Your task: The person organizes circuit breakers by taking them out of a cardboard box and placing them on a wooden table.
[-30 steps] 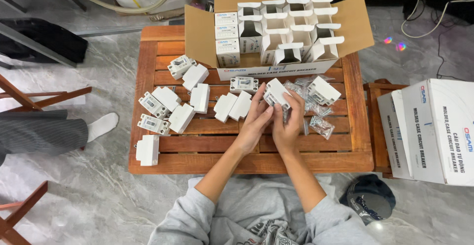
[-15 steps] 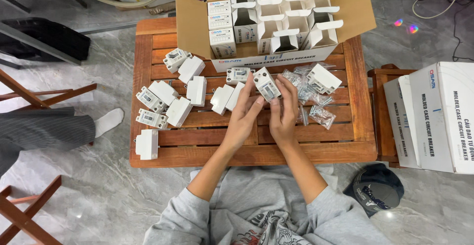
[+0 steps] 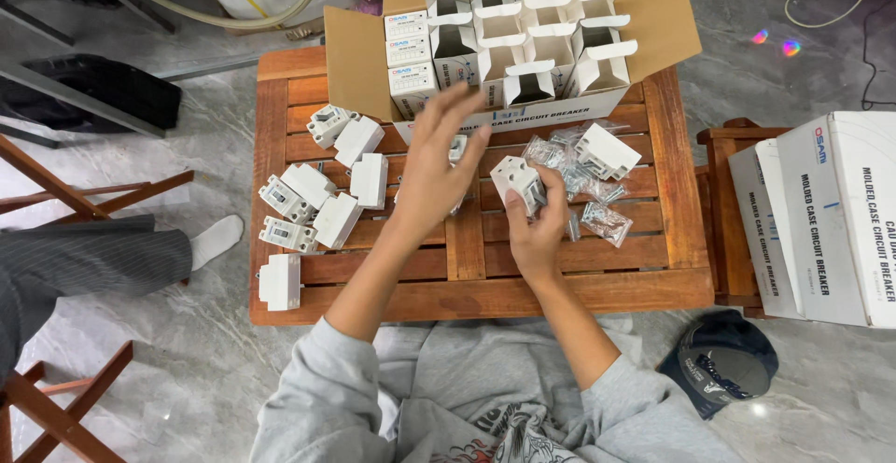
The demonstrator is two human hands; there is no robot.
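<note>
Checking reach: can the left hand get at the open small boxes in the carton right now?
Probably yes. The left hand is open, holds nothing, and hovers just before the carton; the small boxes stand with flaps up, nothing between.

The right hand [image 3: 539, 230] is gripping a white breaker [image 3: 519, 181] above the wooden bench [image 3: 485, 286]. The left hand [image 3: 437, 169] is hovering with fingers [image 3: 457, 108] spread, near the cardboard box [image 3: 523, 43]. More breakers [image 3: 313, 206] are lying to the left, and screw bags [image 3: 579, 178] to the right.
</note>
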